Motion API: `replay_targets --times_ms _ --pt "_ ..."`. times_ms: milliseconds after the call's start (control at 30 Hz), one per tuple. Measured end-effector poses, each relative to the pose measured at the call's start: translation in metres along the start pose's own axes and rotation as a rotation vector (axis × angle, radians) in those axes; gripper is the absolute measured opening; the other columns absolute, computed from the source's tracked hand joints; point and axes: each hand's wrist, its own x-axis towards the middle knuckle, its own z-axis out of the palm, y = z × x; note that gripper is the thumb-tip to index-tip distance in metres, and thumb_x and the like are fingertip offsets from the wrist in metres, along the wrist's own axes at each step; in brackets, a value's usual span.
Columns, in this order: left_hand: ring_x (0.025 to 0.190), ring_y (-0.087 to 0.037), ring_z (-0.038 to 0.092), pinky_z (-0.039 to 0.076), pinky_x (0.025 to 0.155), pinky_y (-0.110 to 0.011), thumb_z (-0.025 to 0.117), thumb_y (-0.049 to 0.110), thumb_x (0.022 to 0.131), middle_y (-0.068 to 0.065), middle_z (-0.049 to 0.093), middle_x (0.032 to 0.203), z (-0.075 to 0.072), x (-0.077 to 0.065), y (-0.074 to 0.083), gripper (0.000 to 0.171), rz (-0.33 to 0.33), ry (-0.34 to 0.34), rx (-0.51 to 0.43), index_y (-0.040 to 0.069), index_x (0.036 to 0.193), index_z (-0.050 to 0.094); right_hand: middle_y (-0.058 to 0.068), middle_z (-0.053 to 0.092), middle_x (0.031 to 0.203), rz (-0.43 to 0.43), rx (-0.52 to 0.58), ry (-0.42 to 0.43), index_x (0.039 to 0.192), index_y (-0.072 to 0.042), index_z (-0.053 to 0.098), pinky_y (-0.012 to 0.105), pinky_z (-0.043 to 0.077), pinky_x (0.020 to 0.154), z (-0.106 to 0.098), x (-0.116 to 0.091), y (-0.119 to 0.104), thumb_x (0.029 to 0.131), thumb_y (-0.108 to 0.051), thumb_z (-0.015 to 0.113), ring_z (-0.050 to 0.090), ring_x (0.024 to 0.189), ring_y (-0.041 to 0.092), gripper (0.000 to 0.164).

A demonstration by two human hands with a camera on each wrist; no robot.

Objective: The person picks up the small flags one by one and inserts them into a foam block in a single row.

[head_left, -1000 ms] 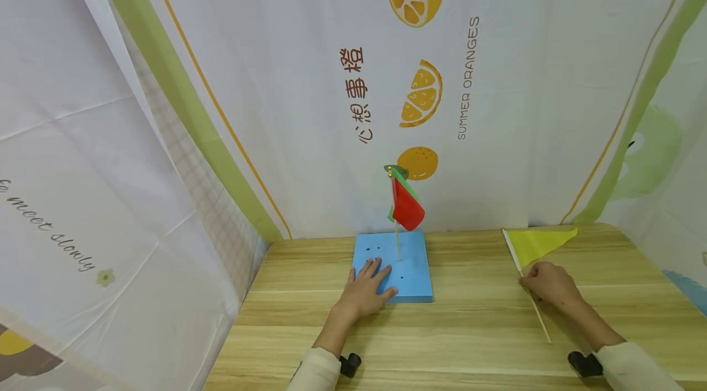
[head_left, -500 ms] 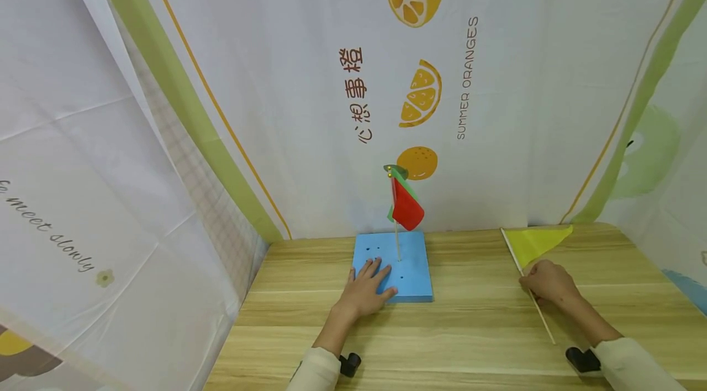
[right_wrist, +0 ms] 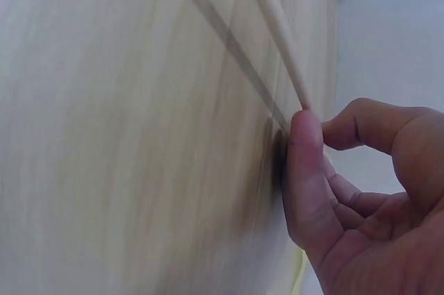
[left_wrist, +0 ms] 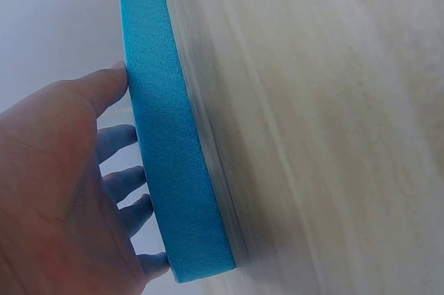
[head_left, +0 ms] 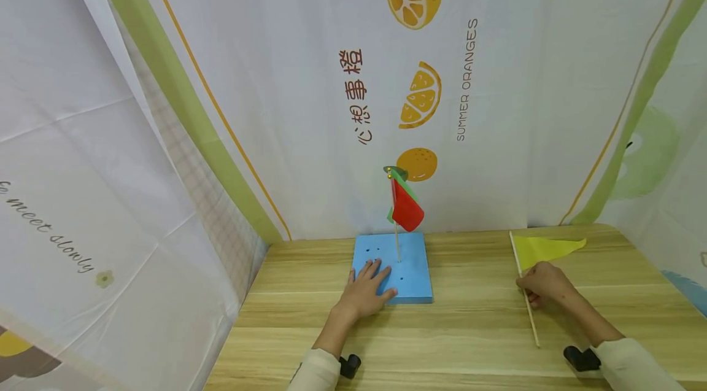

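A blue foam block [head_left: 411, 286] with several small holes lies on the table, and my left hand [head_left: 361, 293] rests on its near left part with fingers spread. In the left wrist view the fingertips touch the top face of the foam block [left_wrist: 170, 135]. A red flag [head_left: 407, 207] stands upright in the block, overlapping a green flag [head_left: 407, 181] behind it. Over at the right, my right hand [head_left: 547, 283] pinches the thin stick of a yellow flag [head_left: 544, 250] between thumb and finger. The right wrist view shows the flag's wooden stick [right_wrist: 277, 31] above its shadow.
The wooden table [head_left: 469, 329] ends at a white curtain [head_left: 309, 133] printed with oranges. More cloth hangs at both sides. Black wrist mounts [head_left: 581, 359] sit by the sleeves.
The yellow flag has turned in my right hand: its stick's lower end has swung left and its top has shifted slightly right. My left hand stays on the foam block.
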Motion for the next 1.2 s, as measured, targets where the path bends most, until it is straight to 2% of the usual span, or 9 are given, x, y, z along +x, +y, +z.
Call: replay_targets --times_ms 233,333,467,633,833,933,1033,1200 --pt "0.164 -0.036 0.027 0.02 0.129 -0.07 0.058 0.052 0.107 -0.011 0.033 0.175 0.001 0.0 0.0 0.066 0.003 0.005 -0.009 0.018 0.163 0.047 0.004 0.063 0.063 -0.002 0.064 -0.016 0.074 0.001 0.066 0.029 0.06 0.053 0.002 0.002 -0.001 0.096 -0.009 0.064 0.066 0.055 0.013 0.024" --pt "0.164 -0.036 0.027 0.02 0.13 -0.07 0.058 0.052 0.107 -0.011 0.033 0.175 0.0 -0.001 0.0 0.066 0.003 0.007 -0.014 0.018 0.163 0.047 0.003 0.062 0.062 -0.006 0.058 0.0 0.071 -0.001 0.065 0.028 0.059 0.052 0.004 0.002 -0.002 0.094 -0.009 0.064 0.066 0.054 0.013 0.024" --pt "0.164 -0.036 0.027 0.02 0.13 -0.07 0.058 0.052 0.107 -0.011 0.033 0.175 0.001 0.0 0.0 0.066 0.002 0.008 -0.011 0.018 0.163 0.047 0.0 0.059 0.059 -0.037 0.046 0.023 0.067 -0.006 0.061 0.027 0.056 0.051 0.004 0.002 -0.007 0.093 -0.01 0.063 0.065 0.053 0.013 0.027" --pt "0.164 -0.035 0.027 0.02 0.13 -0.07 0.058 0.052 0.107 -0.011 0.033 0.175 0.001 0.0 0.0 0.066 0.0 0.005 -0.011 0.018 0.163 0.047 0.001 0.06 0.06 -0.089 0.021 0.061 0.068 -0.007 0.06 0.028 0.055 0.055 0.004 0.001 -0.014 0.097 -0.012 0.063 0.066 0.055 0.015 0.03" --pt "0.164 -0.036 0.027 0.019 0.129 -0.07 0.059 0.051 0.107 -0.011 0.033 0.175 0.0 -0.001 0.001 0.066 -0.001 0.006 -0.02 0.017 0.163 0.047 0.003 0.061 0.062 -0.125 0.042 0.079 0.069 -0.005 0.058 0.03 0.06 0.056 0.006 0.003 -0.021 0.101 -0.01 0.06 0.068 0.059 0.017 0.033" --pt "0.163 -0.037 0.027 0.019 0.129 -0.071 0.059 0.05 0.107 -0.012 0.033 0.175 0.0 -0.001 0.001 0.066 0.001 0.008 -0.024 0.017 0.163 0.047 0.004 0.062 0.066 -0.133 0.082 0.083 0.076 -0.001 0.06 0.03 0.063 0.058 0.007 0.003 -0.024 0.102 -0.008 0.059 0.069 0.062 0.016 0.026" --pt "0.163 -0.037 0.027 0.019 0.129 -0.07 0.059 0.05 0.107 -0.012 0.034 0.174 0.0 -0.001 0.001 0.066 0.001 0.008 -0.023 0.017 0.162 0.048 0.008 0.067 0.075 -0.129 0.122 0.086 0.09 0.006 0.064 0.031 0.064 0.061 0.007 0.003 -0.028 0.103 -0.008 0.059 0.07 0.066 0.016 0.02" --pt "0.163 -0.036 0.028 0.02 0.129 -0.07 0.059 0.051 0.107 -0.011 0.034 0.174 0.001 -0.001 0.0 0.066 0.0 0.011 -0.015 0.017 0.162 0.048 0.015 0.071 0.084 -0.132 0.152 0.094 0.104 0.013 0.063 0.031 0.066 0.064 0.007 0.003 -0.035 0.104 -0.008 0.058 0.071 0.071 0.016 0.021"
